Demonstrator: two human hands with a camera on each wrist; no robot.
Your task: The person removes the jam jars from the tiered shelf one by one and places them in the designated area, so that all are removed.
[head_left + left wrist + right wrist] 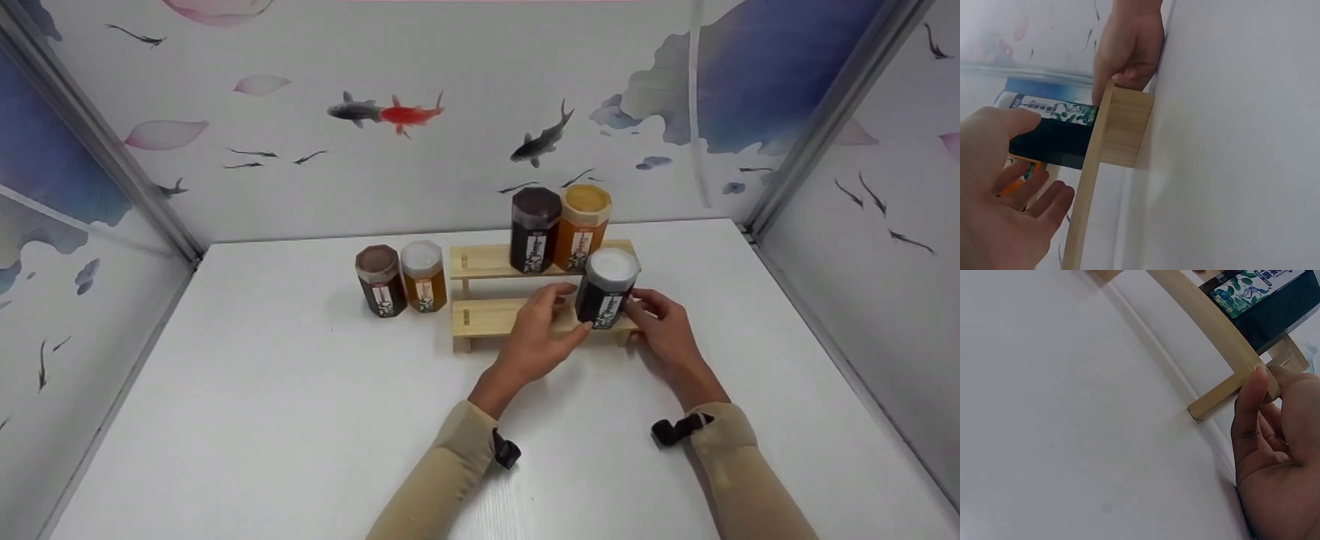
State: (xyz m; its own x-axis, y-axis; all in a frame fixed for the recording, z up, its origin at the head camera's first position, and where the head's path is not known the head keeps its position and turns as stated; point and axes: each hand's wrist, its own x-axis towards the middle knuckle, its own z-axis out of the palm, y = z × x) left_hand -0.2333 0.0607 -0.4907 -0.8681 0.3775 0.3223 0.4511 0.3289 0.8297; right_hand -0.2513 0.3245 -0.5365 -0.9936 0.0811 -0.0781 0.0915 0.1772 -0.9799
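Note:
A two-tier wooden rack (487, 318) stands on the white table. On the right part of its lower shelf is a dark eight-sided jar (602, 292) with a white lid and a printed label. My left hand (534, 341) is beside this jar, fingers spread and loosely bent, the thumb at the jar's label side; whether it touches cannot be told. With thumb and fingers, my right hand (1280, 444) pinches the right end of the lower shelf (1213, 323). A dark-lidded jar (534, 232) and an amber jar (583, 225) with a yellow lid stand on the upper shelf.
Left of the rack, a brown-lidded dark jar (381, 283) and a white-lidded amber jar (424, 279) stand side by side on the table (300, 420). Panels (450, 45) printed with fish and petals enclose the back and sides.

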